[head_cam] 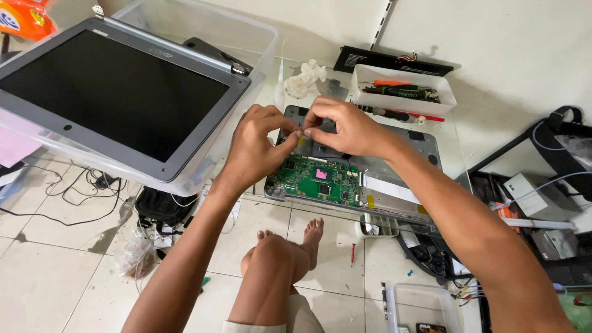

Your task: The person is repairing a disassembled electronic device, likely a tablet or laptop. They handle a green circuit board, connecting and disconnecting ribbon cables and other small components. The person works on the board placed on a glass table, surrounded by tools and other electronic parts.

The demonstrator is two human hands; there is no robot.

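Two hands are busy over an opened laptop base, which lies flat on a glass desk with tiled floor showing underneath. Going from the left: a detached laptop screen in a grey bezel rests tilted across the top of a clear plastic bin. Below it on the floor there's a tangle of black cables and a black pouch.

The left hand is curled with thumb and fingers pinched together at the top edge of the green circuit board; something tiny might be held there, but I can't tell what. The right hand meets it almost fingertip to fingertip, also pinched shut on that same spot, just above the board. A pink square sits mid-board, and a flat white ribbon cable runs off to its right.

Behind the hands are a crumpled white tissue and a white tray of screwdrivers. The person's bare knee and foot show under the desk. At far right sits a black bag strap.
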